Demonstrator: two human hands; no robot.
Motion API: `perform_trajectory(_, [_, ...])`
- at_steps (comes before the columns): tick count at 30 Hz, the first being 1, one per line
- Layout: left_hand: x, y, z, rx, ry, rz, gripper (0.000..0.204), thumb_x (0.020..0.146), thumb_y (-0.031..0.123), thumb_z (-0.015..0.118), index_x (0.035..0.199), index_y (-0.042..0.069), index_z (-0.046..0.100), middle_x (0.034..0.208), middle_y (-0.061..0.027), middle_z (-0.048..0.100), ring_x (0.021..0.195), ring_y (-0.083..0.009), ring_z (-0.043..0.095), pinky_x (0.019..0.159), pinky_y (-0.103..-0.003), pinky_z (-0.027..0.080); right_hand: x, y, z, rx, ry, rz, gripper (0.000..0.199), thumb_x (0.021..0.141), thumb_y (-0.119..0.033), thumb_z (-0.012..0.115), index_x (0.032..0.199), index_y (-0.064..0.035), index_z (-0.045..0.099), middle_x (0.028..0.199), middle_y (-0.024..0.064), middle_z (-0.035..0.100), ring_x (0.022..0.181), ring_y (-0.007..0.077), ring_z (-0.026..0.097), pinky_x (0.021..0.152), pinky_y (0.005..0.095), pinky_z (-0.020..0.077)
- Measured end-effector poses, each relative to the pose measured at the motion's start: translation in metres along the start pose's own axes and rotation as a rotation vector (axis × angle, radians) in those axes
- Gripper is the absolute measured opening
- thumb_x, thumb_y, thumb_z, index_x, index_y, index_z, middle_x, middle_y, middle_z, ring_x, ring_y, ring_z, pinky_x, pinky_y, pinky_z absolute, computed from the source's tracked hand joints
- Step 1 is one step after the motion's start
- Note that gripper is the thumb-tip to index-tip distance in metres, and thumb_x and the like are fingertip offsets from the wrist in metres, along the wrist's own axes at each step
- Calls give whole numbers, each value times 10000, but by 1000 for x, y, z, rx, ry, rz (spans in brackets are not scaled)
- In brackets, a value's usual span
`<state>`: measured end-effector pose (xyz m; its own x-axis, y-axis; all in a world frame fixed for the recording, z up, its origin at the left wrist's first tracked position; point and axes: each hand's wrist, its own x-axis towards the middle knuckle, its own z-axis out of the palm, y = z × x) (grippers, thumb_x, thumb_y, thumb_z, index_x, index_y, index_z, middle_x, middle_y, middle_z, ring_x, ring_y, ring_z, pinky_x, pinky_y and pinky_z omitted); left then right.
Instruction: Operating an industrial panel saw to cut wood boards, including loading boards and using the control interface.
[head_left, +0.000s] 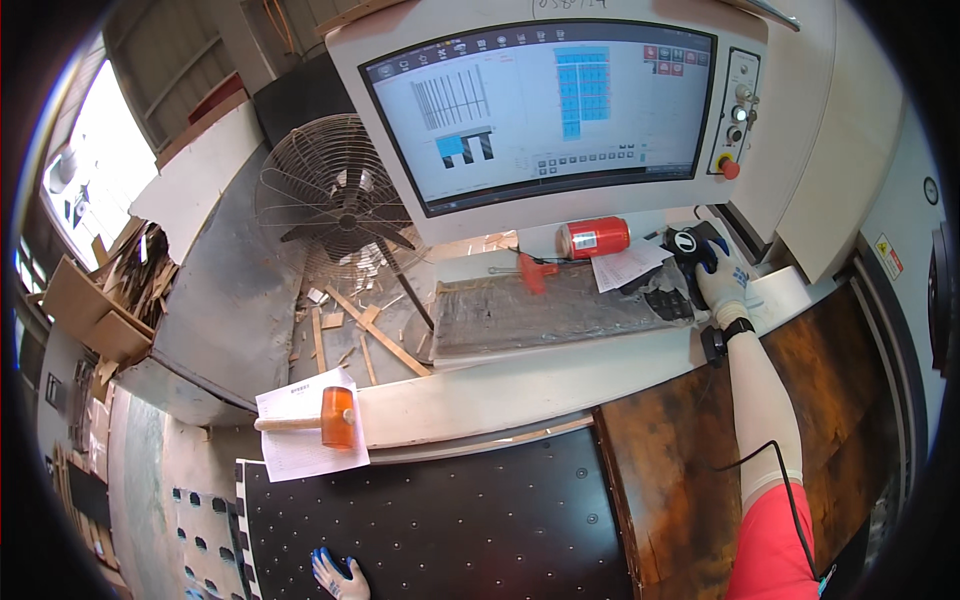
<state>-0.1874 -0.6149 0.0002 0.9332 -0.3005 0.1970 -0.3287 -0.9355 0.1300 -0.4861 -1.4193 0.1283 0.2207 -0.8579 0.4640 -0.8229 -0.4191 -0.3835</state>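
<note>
My right hand [724, 284], in a white glove with blue marks, reaches to the ledge below the monitor. Its fingers curve over a black object [688, 243] with a round white mark, whose kind I cannot make out. Dark crumpled gloves [664, 301] lie against that object, beside a printed sheet [630, 264]. At the lower edge, my left hand [341, 577], in a white glove with blue fingertips, has its fingers spread over the black dotted tabletop [430, 510]. Nothing shows in its fingers.
A mallet [338, 418] with an amber head lies on a paper sheet at the left. A red can [595, 238] lies under the monitor [550, 110]. A red emergency button [730, 170] sits on its panel. Behind the ledge, a caged fan [347, 220] stands among wood scraps.
</note>
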Motion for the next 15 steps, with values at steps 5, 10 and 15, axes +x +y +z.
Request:
perform_trajectory(5, [-1,1,-3,1,-8,-3,660,935,406,628,1435,4,475,1496,-263,432,1393,-414,385,1169,-510,293,0,0,4,-14,12,-9,477,843,-239,679,1302,-117,634,1266,167,655,1180,368,606,1000,449,487])
perform_trajectory(10, [1,7,-5,-20,-2,7,642,933,401,630,1418,6,488,1484,-261,443,1381,-418,395,1159,-520,304,-1,2,5,43,84,12,427,795,-248,671,1207,-140,683,1189,136,666,1135,359,615,997,460,478])
perform_trajectory(15, [1,0,-2,-5,28,27,621,933,385,632,1402,-1,499,1472,-270,448,1364,-429,411,1145,-524,320,0,2,9,22,94,3,424,797,-248,669,1206,-135,684,1201,135,665,1127,359,620,988,455,486])
